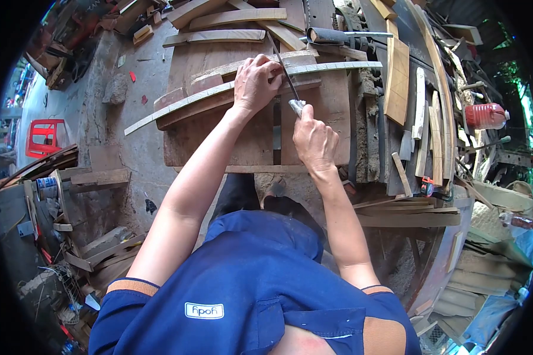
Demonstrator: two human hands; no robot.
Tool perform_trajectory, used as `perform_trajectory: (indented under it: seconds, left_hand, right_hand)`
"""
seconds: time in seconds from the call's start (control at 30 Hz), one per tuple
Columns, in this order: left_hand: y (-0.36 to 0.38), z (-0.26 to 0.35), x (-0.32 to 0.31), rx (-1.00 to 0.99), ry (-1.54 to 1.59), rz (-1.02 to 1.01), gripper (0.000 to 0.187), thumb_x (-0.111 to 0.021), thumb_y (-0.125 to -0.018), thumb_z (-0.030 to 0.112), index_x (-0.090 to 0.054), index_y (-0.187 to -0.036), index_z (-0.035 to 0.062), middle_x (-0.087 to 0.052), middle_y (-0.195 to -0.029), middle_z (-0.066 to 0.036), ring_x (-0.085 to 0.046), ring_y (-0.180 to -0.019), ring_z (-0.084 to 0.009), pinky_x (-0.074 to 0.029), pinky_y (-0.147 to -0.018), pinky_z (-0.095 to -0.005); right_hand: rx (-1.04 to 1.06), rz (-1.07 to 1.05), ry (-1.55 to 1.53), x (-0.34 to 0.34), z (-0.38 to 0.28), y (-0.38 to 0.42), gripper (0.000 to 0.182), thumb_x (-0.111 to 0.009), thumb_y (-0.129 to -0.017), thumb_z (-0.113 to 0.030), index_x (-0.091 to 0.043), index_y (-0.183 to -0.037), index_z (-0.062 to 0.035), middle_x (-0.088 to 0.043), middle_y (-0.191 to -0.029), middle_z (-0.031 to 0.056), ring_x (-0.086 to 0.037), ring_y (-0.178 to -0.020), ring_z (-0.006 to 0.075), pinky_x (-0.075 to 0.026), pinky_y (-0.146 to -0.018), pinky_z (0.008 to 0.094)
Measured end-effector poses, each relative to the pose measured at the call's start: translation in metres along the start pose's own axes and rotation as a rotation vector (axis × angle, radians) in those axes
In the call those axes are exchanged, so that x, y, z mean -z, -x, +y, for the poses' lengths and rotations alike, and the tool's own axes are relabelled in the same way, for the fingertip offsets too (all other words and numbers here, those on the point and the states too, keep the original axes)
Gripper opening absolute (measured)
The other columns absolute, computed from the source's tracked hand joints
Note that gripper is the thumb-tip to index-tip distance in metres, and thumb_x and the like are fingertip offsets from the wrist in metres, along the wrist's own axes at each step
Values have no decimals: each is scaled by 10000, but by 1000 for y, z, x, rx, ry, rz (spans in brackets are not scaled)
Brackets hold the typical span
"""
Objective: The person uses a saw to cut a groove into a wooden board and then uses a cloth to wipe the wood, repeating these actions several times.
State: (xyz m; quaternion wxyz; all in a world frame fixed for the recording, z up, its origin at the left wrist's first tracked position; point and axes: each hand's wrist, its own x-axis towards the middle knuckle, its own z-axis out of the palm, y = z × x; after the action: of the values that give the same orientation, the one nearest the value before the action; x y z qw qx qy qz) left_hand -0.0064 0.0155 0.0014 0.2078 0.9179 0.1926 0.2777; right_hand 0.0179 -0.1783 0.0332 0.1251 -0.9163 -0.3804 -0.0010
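A long, thin, pale strip (pixel 189 107) with marks along it lies across wooden pieces on the wooden bench (pixel 243 148). My left hand (pixel 256 84) rests over the strip near its middle, fingers bent and pressed down on it. Just to the right, my right hand (pixel 315 139) is wrapped round the light handle of a saw (pixel 287 74). The narrow dark blade crosses the strip beside my left fingertips and points away from me. What lies under my left palm is hidden.
Curved wooden pieces (pixel 228 36) lie at the bench's far side, near a dark cylinder (pixel 327 36). Boards and sticks (pixel 397 80) are piled on the right, with a red container (pixel 485 116) beyond. A red plastic chair (pixel 44 137) stands at far left.
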Motion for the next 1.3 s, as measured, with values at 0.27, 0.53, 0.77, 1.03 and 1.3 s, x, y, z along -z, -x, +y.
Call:
perform_trajectory:
  seconds: [0.27, 0.53, 0.77, 1.03, 1.3]
  left_hand:
    - [0, 3, 1, -11, -11, -1, 174, -731, -803, 236, -735, -955, 151, -633, -997, -44, -599, -999, -268, -474, -915, -402]
    - [3, 6, 2, -50, -31, 55, 176, -735, -792, 227, -709, -948, 147, -628, -995, -38, -601, -994, -269, -467, -918, -410]
    - [1, 2, -2, -60, -11, 59, 156, -728, -792, 192, -693, -935, 142, -624, -990, -40, -600, -992, -273, -476, -906, -418]
    - [2, 4, -3, -66, 0, 57, 115, -709, -809, 194, -678, -904, 136, -621, -983, -49, -591, -988, -284, -482, -878, -429]
    - [2, 3, -3, -83, -45, 81, 122, -732, -811, 172, -689, -919, 134, -633, -962, -33, -613, -949, -263, -505, -859, -393]
  right_hand:
    - [-4, 11, 2, 2, 0, 0, 130, -508, -983, -188, -537, -998, -62, -688, -642, 188, -723, -633, 356, -572, -529, 466]
    - [1, 12, 15, 4, 0, -1, 118, -506, -982, -178, -536, -997, -65, -691, -644, 185, -725, -634, 352, -575, -533, 462]
    - [-12, -40, 26, 8, -5, -3, 110, -501, -977, -162, -539, -1002, -62, -700, -673, 193, -729, -657, 354, -584, -561, 468]
    - [6, -5, -23, -10, -17, -50, 139, -465, -972, -128, -560, -1017, -37, -716, -742, 218, -738, -706, 363, -598, -618, 469]
    - [-20, -88, -61, 4, -9, -24, 165, -474, -969, -148, -564, -1025, -21, -714, -760, 243, -738, -733, 379, -598, -650, 487]
